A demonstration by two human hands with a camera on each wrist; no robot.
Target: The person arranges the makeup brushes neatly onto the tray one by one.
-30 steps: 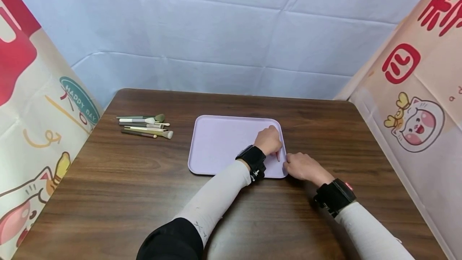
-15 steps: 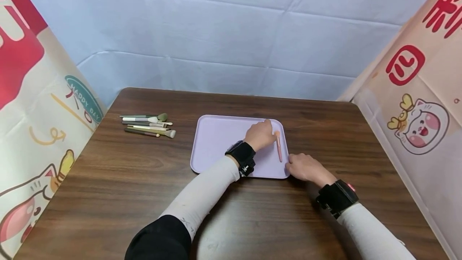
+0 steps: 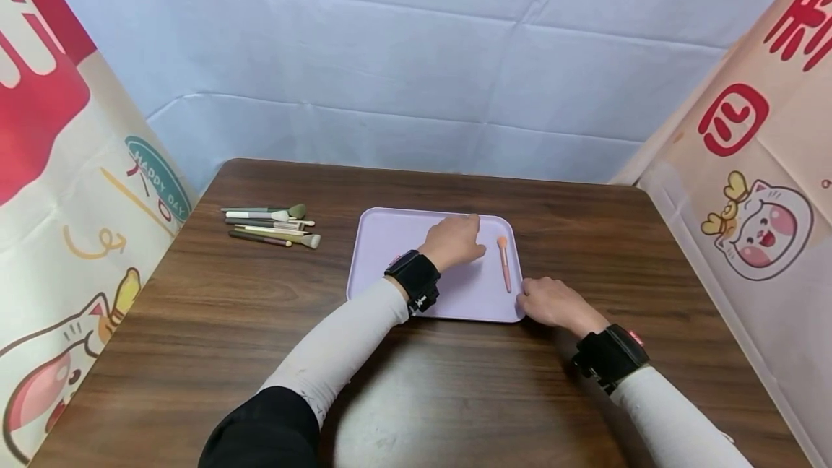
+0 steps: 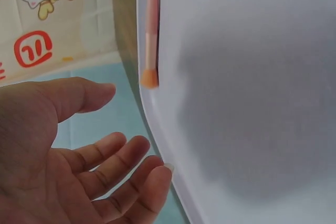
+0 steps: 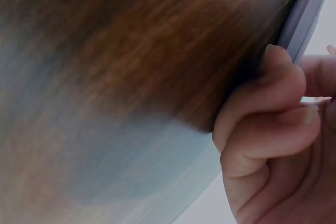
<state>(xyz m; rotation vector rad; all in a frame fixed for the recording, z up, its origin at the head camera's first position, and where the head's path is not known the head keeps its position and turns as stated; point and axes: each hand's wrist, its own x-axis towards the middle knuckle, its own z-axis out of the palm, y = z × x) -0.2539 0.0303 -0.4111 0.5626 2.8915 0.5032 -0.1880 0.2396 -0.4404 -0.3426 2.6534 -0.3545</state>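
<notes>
A lilac tray (image 3: 385,244) lies on the wooden table, its right front corner at my right hand (image 3: 552,302). In the right wrist view the curled fingers (image 5: 268,135) of that hand grip the tray's edge, thumb on the other side. One pink makeup brush (image 3: 504,264) with an orange head lies lengthwise inside the tray along its right side. My left hand (image 3: 453,240) hovers over the tray's middle, left of the brush. Its fingers (image 4: 113,161) are loosely bent with nothing between them, as the left wrist view shows, and the brush handle (image 4: 152,9) lies apart from them.
Several makeup brushes (image 3: 273,226) in green, white and dark tones lie side by side on the table (image 3: 279,280), left of the tray. A pale cloth (image 3: 416,63) hangs behind the table, and printed cloths (image 3: 747,237) stand at both sides.
My left hand has let go of the pink makeup brush by the tray's right side and drawn back to the left, uncovering it. My right hand stays at the tray's corner.
</notes>
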